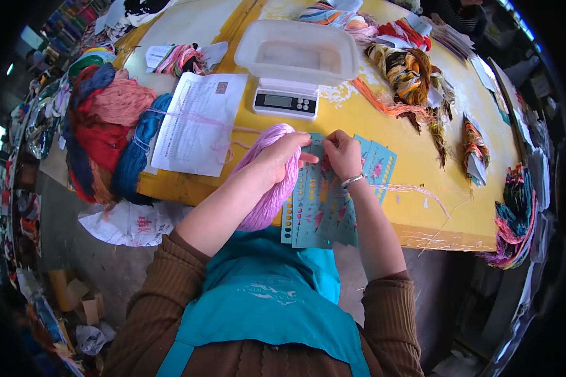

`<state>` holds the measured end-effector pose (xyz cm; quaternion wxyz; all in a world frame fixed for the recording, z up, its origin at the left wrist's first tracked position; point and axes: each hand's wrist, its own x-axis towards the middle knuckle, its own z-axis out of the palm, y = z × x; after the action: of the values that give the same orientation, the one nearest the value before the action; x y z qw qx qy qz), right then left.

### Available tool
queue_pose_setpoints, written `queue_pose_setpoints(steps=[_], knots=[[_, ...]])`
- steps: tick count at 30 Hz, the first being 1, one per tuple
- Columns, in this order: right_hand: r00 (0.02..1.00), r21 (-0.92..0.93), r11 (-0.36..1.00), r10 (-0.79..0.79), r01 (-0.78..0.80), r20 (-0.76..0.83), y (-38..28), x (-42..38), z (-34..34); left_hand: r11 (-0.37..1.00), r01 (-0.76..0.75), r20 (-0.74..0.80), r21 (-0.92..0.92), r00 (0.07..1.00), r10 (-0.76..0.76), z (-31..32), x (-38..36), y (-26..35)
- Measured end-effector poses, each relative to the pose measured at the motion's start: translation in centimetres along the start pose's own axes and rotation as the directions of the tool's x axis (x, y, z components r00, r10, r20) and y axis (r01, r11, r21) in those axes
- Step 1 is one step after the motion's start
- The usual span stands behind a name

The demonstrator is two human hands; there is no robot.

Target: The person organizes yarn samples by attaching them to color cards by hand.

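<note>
A thick lilac skein of thread (269, 204) hangs around my left hand (285, 154) and down past the table's front edge. The fingers of that hand are partly curled, with the thumb pointing right. Close beside it, my right hand (344, 154) is closed in a pinch; what sits between the fingertips is too small to make out. Beneath both hands lie teal printed cards (313, 234) with flower pictures and rows of dots along the edges. Pale pink loose strands (415, 188) trail right from under my right wrist.
Behind the hands, a digital scale (286, 100) carries a translucent plastic tub (295, 70). A printed sheet (198, 125) lies left of it, next to red and blue thread bundles (110, 135). Brown and orange skeins (412, 75) lie right; dark multicoloured skeins (516, 217) hang over the right edge.
</note>
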<state>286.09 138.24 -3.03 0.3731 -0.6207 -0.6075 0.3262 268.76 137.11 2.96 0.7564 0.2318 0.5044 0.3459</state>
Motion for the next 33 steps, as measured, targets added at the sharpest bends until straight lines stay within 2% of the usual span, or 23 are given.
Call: queue_pose_setpoints(steps=[4,7,8,10,11,13,14,16,17,19,20,21,22,23,25,27,29,30,31,33], knots=[[1.000,0.043,0.999,0.007,-0.007,-0.003,-0.8,-0.3,-0.4,0.994,-0.004,0.030,0.113,1.000,0.001,-0.6,2.0,-1.0],[1.000,0.111,0.994,0.016,-0.015,-0.009,-0.4,-0.2,-0.2,0.867,-0.354,0.119,0.350,0.935,0.334,-0.6,2.8,-2.4],[1.000,0.110,0.994,0.015,-0.014,-0.009,-0.4,-0.2,-0.2,0.867,-0.355,0.120,0.349,0.935,0.334,-0.9,3.3,-2.7],[1.000,0.086,0.996,-0.014,0.014,0.000,-0.6,-0.4,-0.4,0.712,-0.475,0.197,0.517,0.875,0.442,-1.3,4.0,-2.7],[1.000,0.085,0.996,-0.016,0.016,0.000,-0.6,-0.4,-0.5,0.711,-0.477,0.197,0.517,0.874,0.443,-1.2,4.1,-2.7],[0.999,0.122,0.993,-0.002,-0.003,0.041,-0.7,-0.4,-0.7,0.887,-0.378,0.199,0.264,0.921,0.333,-0.9,4.3,-2.5],[0.999,0.120,0.993,-0.005,0.000,0.039,-0.5,-0.3,-0.7,0.886,-0.381,0.201,0.263,0.920,0.336,-0.8,4.5,-2.2],[0.998,0.169,0.985,-0.038,0.029,0.048,-0.1,-0.2,-0.6,0.944,-0.213,0.186,0.253,0.968,0.169,-0.7,5.0,-1.9],[0.998,0.167,0.985,-0.039,0.031,0.046,0.0,-0.2,-0.6,0.943,-0.215,0.188,0.252,0.967,0.170,-0.9,5.4,-2.3],[0.998,0.232,0.973,-0.030,0.016,0.060,0.2,-0.1,-0.6,0.920,-0.343,0.193,0.189,0.932,0.308,-1.2,5.7,-3.0],[0.998,0.231,0.973,-0.030,0.015,0.061,0.2,-0.1,-0.5,0.920,-0.343,0.193,0.188,0.932,0.308,-1.3,5.7,-2.8],[0.997,0.193,0.981,-0.009,-0.007,0.082,0.2,0.0,-0.4,0.813,-0.400,0.205,0.423,0.916,0.345,-1.7,5.6,-2.4],[0.995,0.154,0.988,0.013,-0.029,0.102,0.2,0.0,-0.4,0.648,-0.430,0.227,0.629,0.899,0.376,-1.7,5.0,-1.6],[0.995,0.154,0.988,0.013,-0.029,0.100,-0.2,-0.1,-0.5,0.639,-0.357,0.151,0.681,0.923,0.355,-1.7,4.3,-0.9],[0.989,0.097,0.991,0.077,-0.089,0.129,-1.0,-0.2,-0.6,0.677,-0.467,0.165,0.569,0.871,0.463,-2.9,3.5,-0.5],[0.983,0.052,0.991,0.111,-0.120,0.148,-2.2,-0.4,-0.9,0.690,-0.478,0.185,0.544,0.870,0.457,-3.1,2.7,-0.2],[0.976,0.004,0.990,0.140,-0.143,0.165,-2.8,-0.3,-0.8,0.870,-0.308,0.250,0.384,0.942,0.224,-2.3,2.2,0.2],[0.985,-0.087,0.992,0.104,-0.093,0.135,-2.8,-0.3,-0.8,0.913,-0.239,0.257,0.330,0.954,0.157,-1.8,1.9,0.2],[0.992,-0.179,0.983,0.066,-0.046,0.104,-2.8,-0.4,-0.9,0.923,-0.234,0.292,0.305,0.946,0.143,-1.6,1.9,0.0],[0.991,-0.127,0.987,0.108,-0.097,0.080,-1.9,-0.1,-0.4,0.933,-0.237,0.373,0.272,0.919,0.125,-1.3,2.0,-0.4]])
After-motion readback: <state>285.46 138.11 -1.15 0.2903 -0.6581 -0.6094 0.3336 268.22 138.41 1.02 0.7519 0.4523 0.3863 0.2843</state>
